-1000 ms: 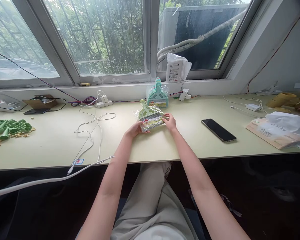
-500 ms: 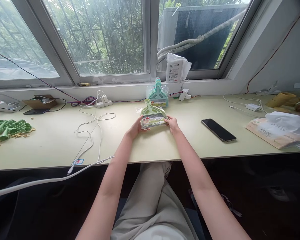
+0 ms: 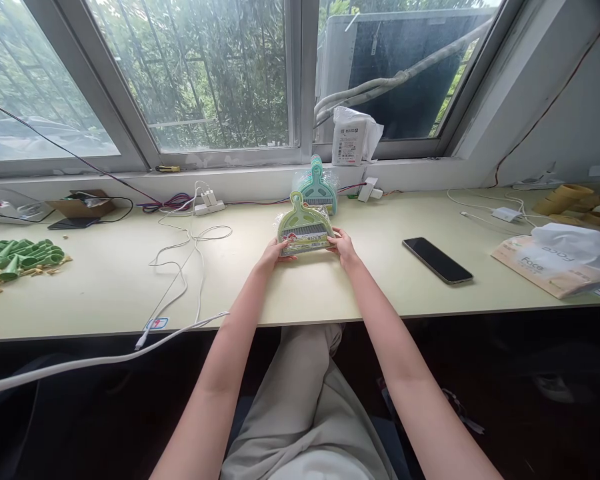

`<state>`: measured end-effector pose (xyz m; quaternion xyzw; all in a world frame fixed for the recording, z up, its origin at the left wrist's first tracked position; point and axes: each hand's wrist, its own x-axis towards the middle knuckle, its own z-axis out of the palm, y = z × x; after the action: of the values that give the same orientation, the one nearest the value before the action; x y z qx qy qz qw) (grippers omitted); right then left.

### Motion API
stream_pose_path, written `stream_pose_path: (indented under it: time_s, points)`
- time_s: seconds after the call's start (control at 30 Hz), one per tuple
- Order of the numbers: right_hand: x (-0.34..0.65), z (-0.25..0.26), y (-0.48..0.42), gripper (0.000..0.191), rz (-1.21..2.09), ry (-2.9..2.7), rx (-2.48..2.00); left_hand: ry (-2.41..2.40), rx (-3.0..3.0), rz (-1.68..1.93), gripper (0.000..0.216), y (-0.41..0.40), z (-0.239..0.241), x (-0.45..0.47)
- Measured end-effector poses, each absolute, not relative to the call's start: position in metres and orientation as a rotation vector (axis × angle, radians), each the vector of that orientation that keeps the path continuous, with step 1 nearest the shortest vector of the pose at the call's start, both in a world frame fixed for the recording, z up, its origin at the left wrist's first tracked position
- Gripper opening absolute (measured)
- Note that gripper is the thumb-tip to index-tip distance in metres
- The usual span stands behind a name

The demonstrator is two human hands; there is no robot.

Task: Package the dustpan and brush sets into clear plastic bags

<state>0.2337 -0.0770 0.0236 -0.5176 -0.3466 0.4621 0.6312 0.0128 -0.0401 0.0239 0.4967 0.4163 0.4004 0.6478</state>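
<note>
Between my two hands is a green mini dustpan and brush set in clear plastic wrap, its handle pointing up and away from me. My left hand grips its lower left side. On the lower right side, my right hand holds it with the thumb in front. Grey bristles and a printed label show through the wrap. Right behind it, against the wall, stands a stack of teal dustpan sets, partly hidden by the one I hold.
A black phone and a tissue pack lie to the right. White cables and a power strip are on the left, with green cone-shaped pieces farther out. A wrapped white box stands on the sill.
The green dustpan set has been tilted more upright, so its handle stands a little higher and its label faces me more. Both hands still hold its sides.
</note>
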Motion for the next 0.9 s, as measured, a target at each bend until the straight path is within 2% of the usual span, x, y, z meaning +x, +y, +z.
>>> stream_pose_path:
  time_s: [0.13,0.3,0.63,0.9]
  points:
    - [0.231,0.023,-0.075,0.034,1.003,-0.891,-1.291,0.986,1.162,0.93,0.049,-0.04,0.023,0.015]
    - [0.227,0.015,-0.072,0.06,0.823,-1.09,-1.455,1.028,1.285,0.923,0.047,-0.04,0.021,0.018]
    - [0.228,0.008,-0.068,0.057,0.784,-1.068,-1.405,1.162,1.442,1.095,0.039,-0.029,0.009,0.016]
    - [0.215,0.004,-0.051,0.047,0.84,-1.203,-1.343,1.469,1.592,1.035,0.028,0.012,0.015,-0.005]
